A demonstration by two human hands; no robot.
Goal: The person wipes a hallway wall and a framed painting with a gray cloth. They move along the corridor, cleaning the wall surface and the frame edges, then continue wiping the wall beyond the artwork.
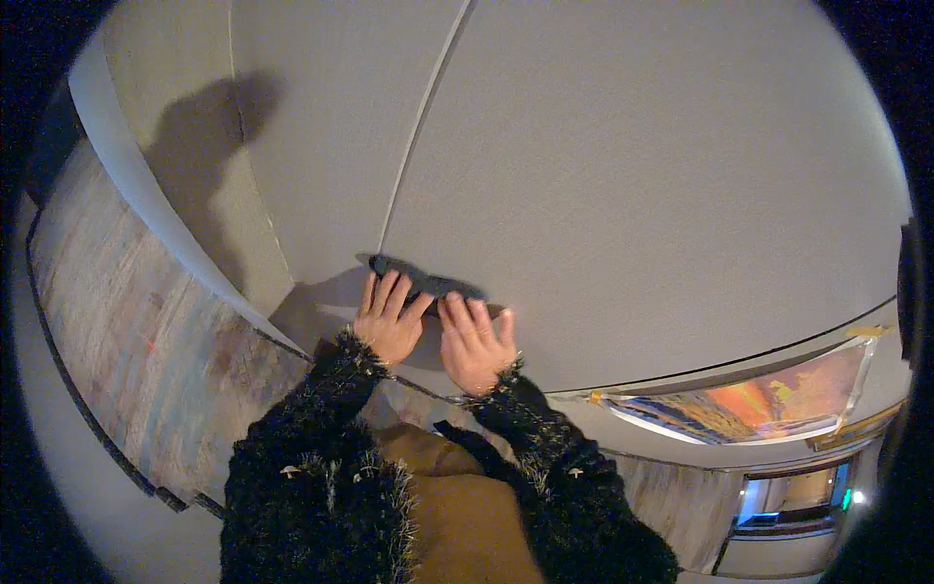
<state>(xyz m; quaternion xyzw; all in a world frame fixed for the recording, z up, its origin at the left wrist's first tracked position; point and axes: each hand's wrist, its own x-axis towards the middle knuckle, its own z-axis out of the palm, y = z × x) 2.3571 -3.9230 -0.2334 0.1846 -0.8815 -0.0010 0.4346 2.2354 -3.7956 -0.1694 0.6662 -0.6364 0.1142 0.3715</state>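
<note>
Before me is a pale grey wall [620, 182], with a dark, elongated object [449, 286] lying against it. Its kind is hard to make out. The fingers of my left hand [389, 314] rest spread over its left half. My right hand [476, 343] has its fingertips on the right end, with the thumb side hidden from me. From the object's left end a thin white strip [417, 131], perhaps a cord or trim, runs up the wall. Both my sleeves are black and fuzzy.
A printed sunset picture [759, 398] is taped up at the lower right. Below it is a lit opening or window frame [792, 496]. A streaked wood-look surface [168, 350] with dark edging spreads at the left. A shadow [208, 146] falls on the upper left wall.
</note>
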